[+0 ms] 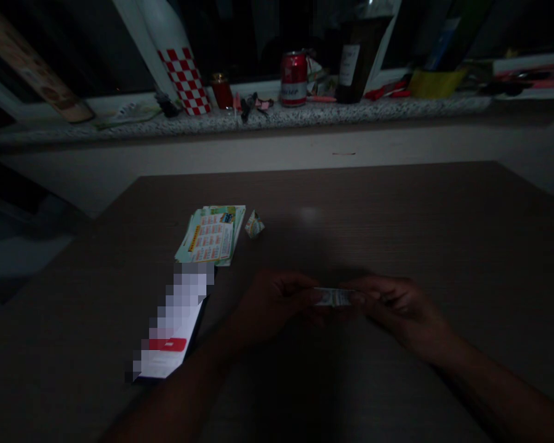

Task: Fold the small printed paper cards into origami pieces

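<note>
A small folded strip of printed paper [335, 297] is stretched level between my two hands, above the dark wooden table. My left hand [281, 301] is closed on its left end, thumb and fingers pinching it. At the other end my right hand [392, 304] pinches the paper the same way. Dim light leaves the finger details hard to make out. Beyond my left hand stands a little folded paper piece [254, 225] with pointed corners. Beside it lies a stack of green printed calendar sheets [212, 235].
A lit phone [168, 344] lies left of my left forearm, its screen partly blurred. Behind the table [420, 215], a speckled stone sill [258, 120] carries a checkered bottle [184, 80], a red can [293, 80], a dark bottle [355, 61] and a yellow container [436, 83].
</note>
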